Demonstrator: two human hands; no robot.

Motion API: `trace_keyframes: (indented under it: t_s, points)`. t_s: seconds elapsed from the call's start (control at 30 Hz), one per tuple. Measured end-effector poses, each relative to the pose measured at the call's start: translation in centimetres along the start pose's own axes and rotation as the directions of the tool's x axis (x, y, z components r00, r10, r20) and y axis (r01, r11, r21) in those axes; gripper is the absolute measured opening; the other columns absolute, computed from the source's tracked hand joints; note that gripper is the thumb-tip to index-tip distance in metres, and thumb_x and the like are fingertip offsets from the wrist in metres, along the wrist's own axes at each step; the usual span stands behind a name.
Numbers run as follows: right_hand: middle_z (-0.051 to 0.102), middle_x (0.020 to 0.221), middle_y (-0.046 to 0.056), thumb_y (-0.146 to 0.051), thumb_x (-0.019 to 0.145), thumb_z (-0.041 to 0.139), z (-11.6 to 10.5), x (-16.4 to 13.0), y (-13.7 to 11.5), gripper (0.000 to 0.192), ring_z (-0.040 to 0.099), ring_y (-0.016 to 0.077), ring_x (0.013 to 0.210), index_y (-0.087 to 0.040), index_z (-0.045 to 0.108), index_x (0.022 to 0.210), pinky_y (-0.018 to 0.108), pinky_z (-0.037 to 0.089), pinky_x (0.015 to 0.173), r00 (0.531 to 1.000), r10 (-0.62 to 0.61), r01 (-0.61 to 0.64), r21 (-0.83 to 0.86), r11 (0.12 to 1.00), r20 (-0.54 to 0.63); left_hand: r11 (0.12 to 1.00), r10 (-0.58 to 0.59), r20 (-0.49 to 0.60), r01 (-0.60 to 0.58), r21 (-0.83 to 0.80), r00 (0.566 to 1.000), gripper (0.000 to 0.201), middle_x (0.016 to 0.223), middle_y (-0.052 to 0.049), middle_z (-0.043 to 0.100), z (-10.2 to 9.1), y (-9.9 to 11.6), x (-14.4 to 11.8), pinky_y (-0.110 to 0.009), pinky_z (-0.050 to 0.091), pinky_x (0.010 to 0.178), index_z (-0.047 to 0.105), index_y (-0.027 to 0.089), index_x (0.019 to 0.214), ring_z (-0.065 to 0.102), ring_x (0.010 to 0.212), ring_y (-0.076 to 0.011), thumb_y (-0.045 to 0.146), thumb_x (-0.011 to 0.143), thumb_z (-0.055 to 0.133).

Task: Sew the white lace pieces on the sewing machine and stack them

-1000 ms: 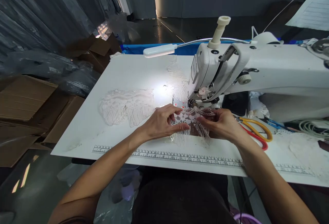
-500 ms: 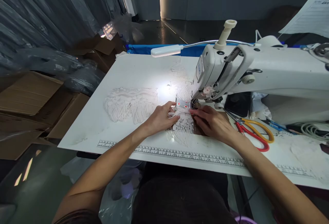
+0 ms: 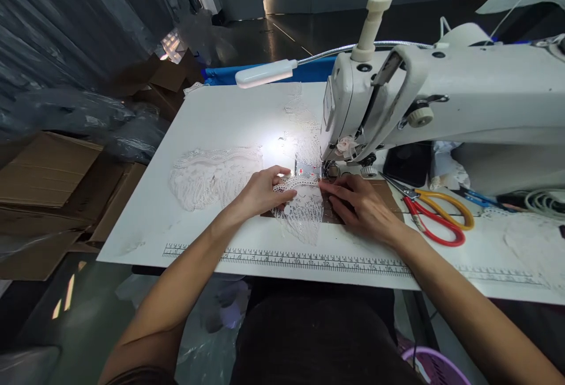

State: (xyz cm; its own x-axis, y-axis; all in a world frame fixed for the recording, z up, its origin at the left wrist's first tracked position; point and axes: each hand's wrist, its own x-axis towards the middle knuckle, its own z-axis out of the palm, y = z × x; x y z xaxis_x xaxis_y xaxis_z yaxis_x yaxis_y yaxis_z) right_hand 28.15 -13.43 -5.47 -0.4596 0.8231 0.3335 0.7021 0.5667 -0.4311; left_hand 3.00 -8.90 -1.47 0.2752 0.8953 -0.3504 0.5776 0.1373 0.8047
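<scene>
A strip of white lace trim (image 3: 302, 205) with a fringed lower part lies in front of the presser foot of a white sewing machine (image 3: 348, 102). My left hand (image 3: 260, 192) grips its left edge, thumb on top and forefinger apart from it near the metal needle plate (image 3: 304, 168). At the right edge, just below the foot, my right hand (image 3: 359, 203) has its bent fingertips pressed on the lace. The needle point is too small to make out. Beneath the lace and my right hand is a brown plate (image 3: 331, 214).
More lace (image 3: 212, 176) lies on the white table to the left, and some continues behind the foot. Scissors (image 3: 435, 214) with red and yellow handles rest right of my right hand. A lamp (image 3: 267, 73) hangs over the table; a printed ruler (image 3: 282, 258) runs along the front edge.
My view has shifted slightly. Both hands stay at the lace, whose fringe now hangs narrower and further left of the right hand. More of the brown plate shows.
</scene>
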Motion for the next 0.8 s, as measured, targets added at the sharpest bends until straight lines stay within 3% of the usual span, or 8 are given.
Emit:
trace_keyframes:
  t_s: [0.2,0.37,0.6,0.8]
  points:
    - [0.058,0.113,0.013,-0.023,0.096,0.049,0.0,-0.2,-0.1,0.033,0.056,0.0276,0.107,-0.024,0.067,0.124,0.049,0.049,0.093,0.999,-0.041,0.041,-0.011,0.999,0.028,1.0,-0.021,-0.034,0.021,-0.015,0.999,0.058,0.079,-0.006,0.069,0.2,-0.2,0.2,-0.026,0.051,0.045,0.055,0.017,0.131,0.067,0.053,-0.0147,0.035,0.081,0.08]
    - [0.059,0.115,0.012,-0.021,0.094,0.05,0.3,-0.3,-0.2,0.035,0.056,0.0294,0.107,-0.026,0.068,0.123,0.052,0.048,0.093,0.999,-0.015,0.016,-0.043,0.999,0.03,0.999,0.028,-0.027,-0.028,-0.019,0.999,0.06,0.083,-0.006,0.069,0.2,-0.5,0.4,-0.025,0.051,0.044,0.055,0.018,0.131,0.067,0.053,-0.0145,0.034,0.079,0.081]
    - [0.062,0.111,0.012,-0.019,0.095,0.046,-0.3,-0.3,-0.6,0.039,0.059,0.0248,0.104,-0.022,0.063,0.131,0.046,0.05,0.092,0.996,0.084,-0.083,0.134,0.987,-0.002,0.999,0.042,-0.039,-0.042,-0.009,0.998,0.059,0.082,-0.003,0.068,0.3,-1.3,0.7,-0.027,0.054,0.05,0.056,0.02,0.129,0.067,0.053,-0.0138,0.035,0.079,0.081]
    - [0.06,0.114,0.01,-0.017,0.09,0.054,-0.4,-0.6,-1.5,0.037,0.056,0.0282,0.107,-0.031,0.07,0.12,0.052,0.045,0.09,0.992,-0.037,0.034,0.024,0.999,0.124,0.999,0.047,-0.018,-0.046,0.011,0.999,0.057,0.083,-0.002,0.067,0.2,-0.7,0.5,-0.025,0.051,0.05,0.057,0.018,0.128,0.067,0.056,-0.0124,0.033,0.079,0.08]
